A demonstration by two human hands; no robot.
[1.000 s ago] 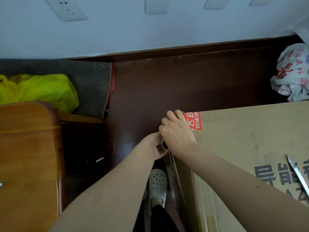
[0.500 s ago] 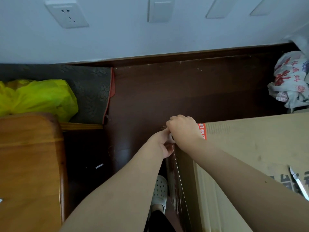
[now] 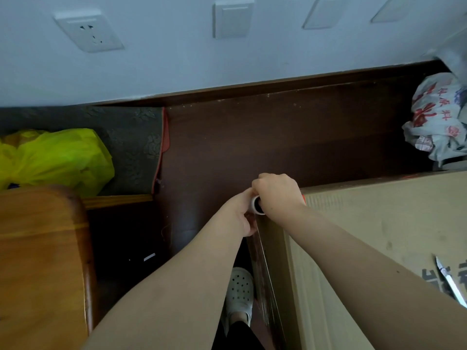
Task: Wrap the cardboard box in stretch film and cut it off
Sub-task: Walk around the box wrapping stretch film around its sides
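A large cardboard box (image 3: 379, 223) fills the lower right, its far left corner under my hands. My right hand (image 3: 276, 193) grips the top of an upright stretch film roll (image 3: 258, 206), whose white core end shows just below the fingers. My left hand (image 3: 242, 215) holds the roll from the left side, lower down. Clear film (image 3: 265, 274) runs down the box's left side face from the roll. A utility knife (image 3: 451, 281) lies on top of the box at the right edge.
Dark wooden floor (image 3: 252, 147) lies beyond the box up to the wall. A wooden chair seat (image 3: 38, 261) stands at the left, with a yellow plastic bag (image 3: 55, 157) behind it. A white printed bag (image 3: 439, 122) sits at the far right. My white shoe (image 3: 238, 291) is below.
Both hands with the roll have shifted slightly along the box's far left corner. The roll's white core end shows again below my right hand. The camera has tilted down a little.
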